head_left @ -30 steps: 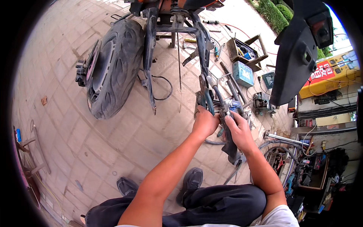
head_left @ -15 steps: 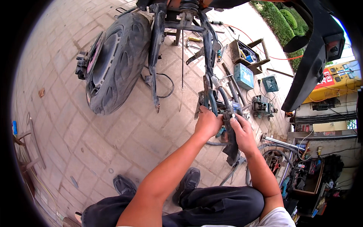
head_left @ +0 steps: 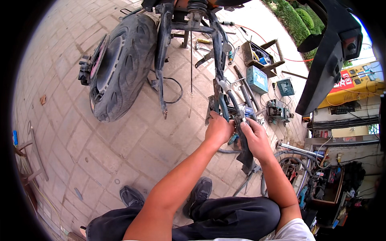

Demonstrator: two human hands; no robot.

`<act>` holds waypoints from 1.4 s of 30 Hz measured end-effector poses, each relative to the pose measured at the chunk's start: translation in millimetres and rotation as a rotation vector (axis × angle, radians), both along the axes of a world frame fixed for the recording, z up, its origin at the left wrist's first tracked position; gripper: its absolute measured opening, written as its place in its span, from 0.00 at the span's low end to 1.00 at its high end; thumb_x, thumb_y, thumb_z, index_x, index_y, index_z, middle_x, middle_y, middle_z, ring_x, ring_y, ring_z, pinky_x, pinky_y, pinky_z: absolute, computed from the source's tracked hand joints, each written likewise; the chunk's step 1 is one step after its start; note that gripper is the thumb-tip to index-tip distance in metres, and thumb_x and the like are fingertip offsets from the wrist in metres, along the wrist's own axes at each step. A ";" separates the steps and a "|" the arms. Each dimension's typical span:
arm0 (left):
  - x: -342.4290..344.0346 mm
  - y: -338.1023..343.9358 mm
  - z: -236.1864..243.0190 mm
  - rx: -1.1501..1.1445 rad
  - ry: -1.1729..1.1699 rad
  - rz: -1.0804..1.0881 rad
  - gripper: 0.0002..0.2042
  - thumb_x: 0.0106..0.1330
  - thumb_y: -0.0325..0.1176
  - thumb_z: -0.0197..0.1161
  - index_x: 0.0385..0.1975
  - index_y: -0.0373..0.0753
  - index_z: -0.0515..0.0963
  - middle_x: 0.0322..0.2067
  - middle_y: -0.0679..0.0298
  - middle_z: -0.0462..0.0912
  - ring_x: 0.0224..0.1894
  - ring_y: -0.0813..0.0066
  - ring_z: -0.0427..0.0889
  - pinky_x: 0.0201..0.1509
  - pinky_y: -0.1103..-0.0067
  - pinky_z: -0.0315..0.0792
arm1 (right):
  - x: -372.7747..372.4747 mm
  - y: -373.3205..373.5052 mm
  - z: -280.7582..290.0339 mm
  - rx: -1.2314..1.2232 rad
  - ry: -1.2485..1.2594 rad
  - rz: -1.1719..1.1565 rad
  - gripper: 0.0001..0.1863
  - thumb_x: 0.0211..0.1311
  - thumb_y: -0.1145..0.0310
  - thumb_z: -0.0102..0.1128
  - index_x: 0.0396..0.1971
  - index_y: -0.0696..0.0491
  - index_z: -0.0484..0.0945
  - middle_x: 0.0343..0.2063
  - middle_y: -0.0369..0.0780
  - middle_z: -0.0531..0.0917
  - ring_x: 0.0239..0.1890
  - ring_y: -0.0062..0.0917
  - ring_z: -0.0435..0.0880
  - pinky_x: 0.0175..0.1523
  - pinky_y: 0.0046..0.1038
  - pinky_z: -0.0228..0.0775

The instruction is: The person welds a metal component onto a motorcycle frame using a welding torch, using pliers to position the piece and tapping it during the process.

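Note:
My left hand (head_left: 220, 128) is closed at the lower end of the motorcycle's rear frame (head_left: 219, 52), next to a dark bluish curved hose or bar. What its fingers hold is hidden. Close beside it, my right hand (head_left: 256, 138) grips a black cable (head_left: 234, 98) with a dark sleeve, its thumb pressed on top near a small light-coloured fitting. A long black flap-like piece (head_left: 246, 158) hangs below, between my hands. The fingertips of both hands almost meet.
A removed wheel (head_left: 124, 70) stands left of the frame. To the right are a wooden toolbox (head_left: 251, 54), a teal box (head_left: 257, 79), a small vise-like machine (head_left: 278, 111) and scattered tools. A black fender (head_left: 327, 64) overhangs the upper right. A cluttered bench (head_left: 327, 184) stands at right.
The whole scene has shifted slightly left in view. My right thumb has moved a little along the cable; both hands otherwise keep nearly the same place.

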State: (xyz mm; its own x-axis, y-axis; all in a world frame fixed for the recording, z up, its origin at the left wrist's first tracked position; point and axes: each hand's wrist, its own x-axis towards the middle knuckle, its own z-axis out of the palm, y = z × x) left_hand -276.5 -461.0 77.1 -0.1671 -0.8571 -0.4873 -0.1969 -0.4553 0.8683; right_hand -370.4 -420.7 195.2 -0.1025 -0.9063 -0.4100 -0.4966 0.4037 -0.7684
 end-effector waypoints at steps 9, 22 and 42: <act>-3.0 0.2 -1.6 0.024 0.024 -0.006 0.38 0.59 0.40 0.66 0.58 0.19 0.53 0.51 0.31 0.71 0.52 0.40 0.77 0.55 0.62 0.74 | -0.2 -5.7 -3.7 -0.023 0.002 0.019 0.16 0.71 0.62 0.52 0.47 0.59 0.77 0.25 0.34 0.78 0.21 0.16 0.78 0.26 0.22 0.71; -5.0 -0.4 -6.1 -0.003 0.025 0.007 0.37 0.59 0.41 0.65 0.57 0.19 0.54 0.51 0.30 0.71 0.52 0.39 0.77 0.55 0.61 0.74 | 5.4 -9.3 1.0 -0.024 0.035 0.034 0.15 0.71 0.61 0.51 0.43 0.59 0.77 0.22 0.35 0.77 0.20 0.16 0.78 0.25 0.22 0.70; -3.4 2.2 -4.9 -0.025 0.026 0.039 0.36 0.58 0.41 0.67 0.56 0.20 0.56 0.51 0.32 0.72 0.51 0.39 0.78 0.55 0.61 0.74 | 11.1 -8.9 2.8 -0.013 0.050 0.026 0.16 0.71 0.62 0.52 0.44 0.60 0.78 0.23 0.34 0.77 0.20 0.15 0.77 0.26 0.22 0.71</act>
